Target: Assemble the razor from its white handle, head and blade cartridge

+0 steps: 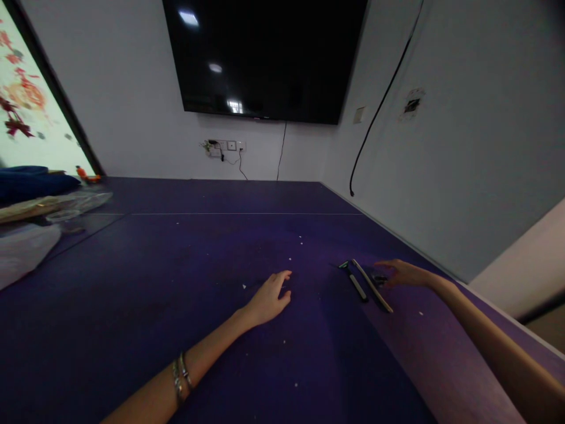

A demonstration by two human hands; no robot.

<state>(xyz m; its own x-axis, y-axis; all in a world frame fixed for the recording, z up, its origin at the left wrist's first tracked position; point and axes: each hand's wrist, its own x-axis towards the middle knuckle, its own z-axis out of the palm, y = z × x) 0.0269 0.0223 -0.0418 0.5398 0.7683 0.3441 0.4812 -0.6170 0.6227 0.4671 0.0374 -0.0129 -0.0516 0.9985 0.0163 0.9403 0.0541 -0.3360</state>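
Observation:
My left hand (268, 298) is over the middle of the purple tabletop (198, 330), thumb and fingers apart and nothing between them. Silvery bracelets (180, 377) circle that wrist. On the right, my right hand (399, 273) reaches in with its fingers apart, just above or touching a small dark, shiny object (379, 280) whose kind I cannot make out. Left of that object lies a thin, slightly curved beige strip (373, 287). Beside the strip is a slim tool (357, 287) with a black-and-beige handle and a greenish head, perhaps a razor.
Small white scraps (244, 287) dot the tabletop. A clear plastic bag (26, 250) and dark blue cloth (37, 182) are piled at the left edge. A black cable (379, 109) hangs down the right wall. Behind the table, a television (269, 59) hangs above wall sockets (223, 146).

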